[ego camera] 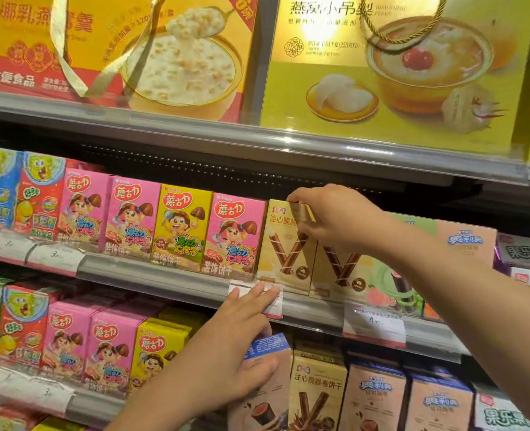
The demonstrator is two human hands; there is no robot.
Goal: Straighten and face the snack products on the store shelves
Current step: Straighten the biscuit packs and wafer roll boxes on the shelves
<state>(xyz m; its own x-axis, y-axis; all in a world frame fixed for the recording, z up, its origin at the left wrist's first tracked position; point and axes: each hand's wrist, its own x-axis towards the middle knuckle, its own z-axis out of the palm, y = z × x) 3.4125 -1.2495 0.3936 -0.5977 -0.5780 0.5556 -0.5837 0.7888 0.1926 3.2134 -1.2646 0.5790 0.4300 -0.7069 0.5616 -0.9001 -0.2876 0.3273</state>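
On the middle shelf stand pink mushroom-biscuit boxes (235,234), a yellow one (181,228), and two cream wafer-roll boxes side by side. My right hand (335,219) reaches in from the right and pinches the top edge of the right-hand cream wafer-roll box (338,272), next to the left cream box (283,250). My left hand (238,337) comes up from below, its straight fingers touching a white price label (274,306) on the shelf rail (164,275). Its palm and thumb lie over a blue-topped box (269,346) on the lower shelf.
Large yellow and red gift boxes (381,73) fill the top shelf. Cartoon snack boxes (39,197) stand at the far left. The lower shelf holds more pink, yellow and tan boxes (375,399). Another price tag (375,325) hangs on the rail to the right.
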